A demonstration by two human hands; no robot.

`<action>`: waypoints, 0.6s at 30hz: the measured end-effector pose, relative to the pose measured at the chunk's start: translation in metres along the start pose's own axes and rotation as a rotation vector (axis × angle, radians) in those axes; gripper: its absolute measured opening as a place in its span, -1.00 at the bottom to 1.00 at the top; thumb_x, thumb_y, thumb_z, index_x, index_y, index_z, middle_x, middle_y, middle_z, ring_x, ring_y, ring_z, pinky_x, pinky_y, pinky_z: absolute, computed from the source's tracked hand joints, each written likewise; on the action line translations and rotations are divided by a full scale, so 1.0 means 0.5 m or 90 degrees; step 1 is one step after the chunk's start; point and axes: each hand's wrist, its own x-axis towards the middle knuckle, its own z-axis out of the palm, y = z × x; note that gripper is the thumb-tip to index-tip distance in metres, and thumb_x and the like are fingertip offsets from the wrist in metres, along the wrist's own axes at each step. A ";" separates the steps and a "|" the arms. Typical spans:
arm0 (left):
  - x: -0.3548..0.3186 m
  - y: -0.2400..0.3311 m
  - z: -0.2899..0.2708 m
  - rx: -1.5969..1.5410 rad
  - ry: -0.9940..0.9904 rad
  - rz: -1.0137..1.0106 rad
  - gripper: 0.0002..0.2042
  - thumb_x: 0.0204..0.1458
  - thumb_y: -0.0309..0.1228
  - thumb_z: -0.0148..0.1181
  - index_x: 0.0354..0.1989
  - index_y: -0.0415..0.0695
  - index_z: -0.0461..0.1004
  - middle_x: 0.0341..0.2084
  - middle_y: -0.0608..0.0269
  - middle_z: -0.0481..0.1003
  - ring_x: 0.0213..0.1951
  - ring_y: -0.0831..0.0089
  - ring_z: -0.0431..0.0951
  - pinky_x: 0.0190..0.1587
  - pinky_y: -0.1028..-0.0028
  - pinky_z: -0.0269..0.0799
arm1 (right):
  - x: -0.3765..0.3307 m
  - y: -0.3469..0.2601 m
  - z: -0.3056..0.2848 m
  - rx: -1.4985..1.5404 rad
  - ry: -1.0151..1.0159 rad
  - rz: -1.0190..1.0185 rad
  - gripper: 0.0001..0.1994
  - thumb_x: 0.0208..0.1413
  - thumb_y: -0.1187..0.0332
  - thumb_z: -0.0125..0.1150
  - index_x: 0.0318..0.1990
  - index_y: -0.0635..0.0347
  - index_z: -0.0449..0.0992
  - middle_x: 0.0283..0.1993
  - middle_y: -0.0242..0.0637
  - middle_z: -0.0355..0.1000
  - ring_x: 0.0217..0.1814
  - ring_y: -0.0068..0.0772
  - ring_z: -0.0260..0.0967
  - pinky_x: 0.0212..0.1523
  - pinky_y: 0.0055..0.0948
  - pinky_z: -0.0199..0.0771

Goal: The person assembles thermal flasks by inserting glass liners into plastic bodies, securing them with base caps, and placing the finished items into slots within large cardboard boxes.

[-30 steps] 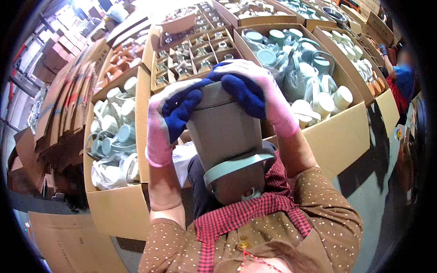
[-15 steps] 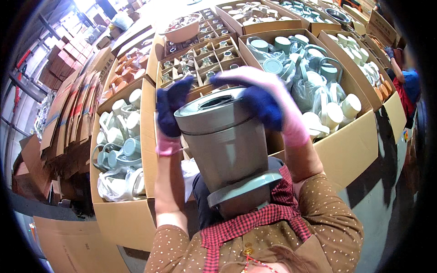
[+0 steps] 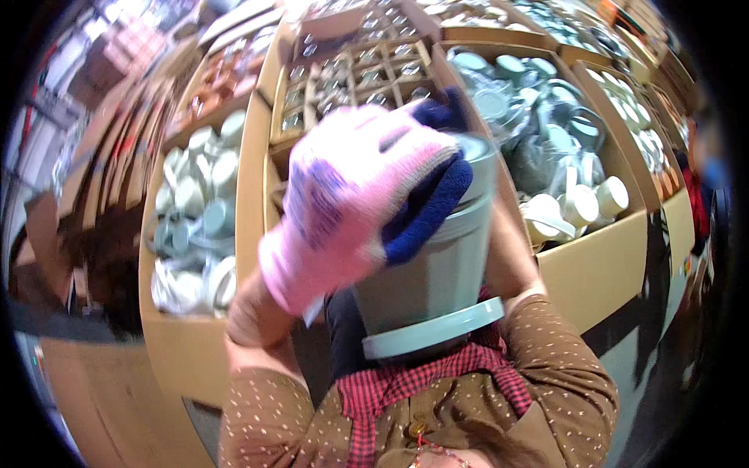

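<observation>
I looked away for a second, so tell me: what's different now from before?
The left hand swung right, across the front of the big grey container, and the container's top tipped to the right. The right hand went to the far side of the top, mostly hidden now; whether either hand grips is unclear. The pale band stays near the lap, and the cartons of cups look the same.

Your gloved left hand (image 3: 355, 191) curls its fingers (image 3: 427, 214) against the upper side of the grey container (image 3: 421, 288); your right hand (image 3: 443, 113) is mostly hidden behind its top. Beyond stands a divided carton (image 3: 269, 87) with glassy pieces (image 3: 379, 76) in its cells.
</observation>
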 end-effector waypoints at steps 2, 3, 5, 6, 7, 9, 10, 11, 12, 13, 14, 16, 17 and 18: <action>-0.025 -0.017 -0.008 -0.322 0.091 -0.211 -0.79 0.01 -0.41 0.33 -0.19 -0.17 0.57 -0.42 0.10 0.57 -0.31 0.23 0.64 -0.20 0.33 0.52 | 0.004 -0.011 -0.043 -0.056 -0.049 0.001 -0.27 0.38 -0.24 -0.38 -0.19 0.28 0.57 -0.10 0.02 0.54 0.10 -0.06 0.42 0.30 -0.01 0.28; -0.036 -0.019 -0.013 -0.480 0.106 -0.455 -0.81 0.04 -0.41 0.32 -0.19 -0.19 0.56 -0.40 0.05 0.56 -0.31 0.20 0.63 -0.19 0.34 0.52 | 0.000 -0.015 -0.056 -0.026 -0.111 -0.028 -0.26 0.37 -0.26 -0.37 -0.19 0.28 0.57 -0.11 0.01 0.54 0.09 -0.07 0.43 0.29 -0.01 0.28; -0.048 -0.028 -0.006 -0.146 0.029 -0.260 -0.81 0.26 -0.38 0.17 -0.12 -0.26 0.56 -0.18 0.12 0.61 -0.12 0.34 0.64 0.04 0.39 0.52 | -0.008 -0.025 -0.070 -0.018 -0.093 0.000 -0.24 0.35 -0.29 -0.36 -0.20 0.27 0.57 -0.13 0.01 0.54 0.07 -0.08 0.43 0.28 -0.01 0.29; -0.043 -0.021 0.003 -0.031 0.080 -0.068 -0.78 0.17 -0.36 0.28 -0.10 -0.24 0.57 -0.19 0.12 0.61 -0.11 0.29 0.64 0.04 0.36 0.50 | -0.016 -0.026 -0.068 -0.114 -0.015 0.045 -0.23 0.34 -0.31 -0.36 -0.20 0.27 0.57 -0.14 0.00 0.54 0.06 -0.09 0.44 0.27 -0.01 0.30; -0.035 -0.012 0.011 -0.015 0.084 -0.008 -0.76 0.08 -0.37 0.32 -0.11 -0.20 0.56 -0.21 0.09 0.60 -0.13 0.20 0.63 0.01 0.31 0.50 | -0.024 -0.029 -0.065 -0.285 0.095 0.038 -0.23 0.34 -0.32 -0.37 -0.18 0.27 0.57 -0.16 -0.01 0.55 0.05 -0.09 0.45 0.26 -0.04 0.30; -0.023 -0.004 0.028 0.021 0.096 0.040 -0.69 -0.05 -0.33 0.35 -0.12 -0.11 0.52 -0.27 0.01 0.57 -0.19 0.01 0.60 -0.05 0.20 0.48 | -0.038 -0.039 -0.039 -0.403 0.124 0.029 -0.22 0.32 -0.34 -0.34 -0.19 0.26 0.57 -0.19 -0.02 0.54 0.03 -0.10 0.45 0.25 -0.08 0.32; -0.034 -0.015 0.029 -0.060 0.130 0.029 -0.69 -0.05 -0.36 0.37 -0.11 -0.12 0.52 -0.26 0.05 0.58 -0.20 0.10 0.63 -0.07 0.23 0.50 | -0.048 -0.056 -0.010 -0.352 0.049 -0.001 -0.22 0.31 -0.35 -0.30 -0.22 0.27 0.57 -0.20 -0.03 0.54 0.02 -0.11 0.44 0.23 -0.09 0.32; -0.048 -0.040 0.030 -0.175 0.137 -0.054 -0.75 -0.02 -0.42 0.34 -0.15 -0.16 0.53 -0.28 0.11 0.59 -0.20 0.20 0.64 -0.10 0.31 0.52 | -0.045 -0.079 0.014 -0.294 -0.040 -0.054 -0.22 0.30 -0.36 -0.27 -0.24 0.28 0.57 -0.22 -0.04 0.53 0.02 -0.12 0.43 0.22 -0.11 0.33; -0.050 -0.038 0.028 -0.417 0.154 -0.212 -0.78 -0.01 -0.45 0.33 -0.18 -0.17 0.54 -0.29 0.12 0.60 -0.21 0.24 0.64 -0.11 0.34 0.51 | -0.036 -0.087 0.028 -0.228 -0.146 -0.120 -0.22 0.28 -0.37 -0.24 -0.27 0.29 0.58 -0.23 -0.05 0.53 0.01 -0.13 0.42 0.21 -0.13 0.34; -0.046 -0.038 0.030 -0.467 0.164 -0.259 -0.81 0.01 -0.45 0.33 -0.21 -0.18 0.54 -0.30 0.12 0.60 -0.23 0.24 0.64 -0.11 0.34 0.51 | -0.025 -0.093 0.026 -0.223 -0.199 -0.108 -0.08 0.30 -0.40 -0.53 -0.32 0.32 0.60 -0.22 -0.03 0.57 0.01 -0.07 0.50 0.26 -0.02 0.31; -0.046 -0.040 0.031 -0.458 0.155 -0.272 -0.83 0.02 -0.45 0.34 -0.23 -0.18 0.54 -0.32 0.12 0.60 -0.24 0.24 0.64 -0.12 0.35 0.51 | -0.004 -0.073 0.018 -0.019 -0.217 -0.096 -0.09 0.31 -0.39 -0.49 -0.32 0.34 0.60 -0.23 -0.03 0.58 -0.03 -0.08 0.53 0.20 -0.05 0.37; -0.041 -0.032 0.033 -0.199 0.141 -0.108 -0.83 0.05 -0.40 0.33 -0.24 -0.18 0.54 -0.36 0.11 0.58 -0.28 0.22 0.62 -0.14 0.33 0.50 | 0.003 -0.072 0.018 0.118 -0.170 -0.048 -0.10 0.31 -0.39 -0.43 -0.34 0.36 0.60 -0.25 -0.02 0.58 -0.07 -0.08 0.55 0.16 -0.07 0.43; -0.040 -0.027 0.037 -0.046 0.115 -0.026 -0.83 0.07 -0.37 0.33 -0.24 -0.17 0.54 -0.38 0.11 0.57 -0.30 0.20 0.62 -0.14 0.32 0.50 | -0.008 -0.084 0.020 0.038 -0.104 -0.010 -0.11 0.31 -0.39 -0.42 -0.35 0.36 0.59 -0.25 0.00 0.58 -0.06 -0.06 0.55 0.17 -0.06 0.43; -0.042 -0.027 0.034 -0.047 0.145 0.009 -0.82 0.09 -0.35 0.33 -0.24 -0.17 0.54 -0.40 0.11 0.56 -0.32 0.19 0.61 -0.15 0.31 0.49 | -0.013 -0.094 0.030 -0.037 -0.038 0.027 -0.12 0.30 -0.39 -0.40 -0.35 0.36 0.59 -0.25 0.02 0.57 -0.05 -0.05 0.55 0.18 -0.05 0.43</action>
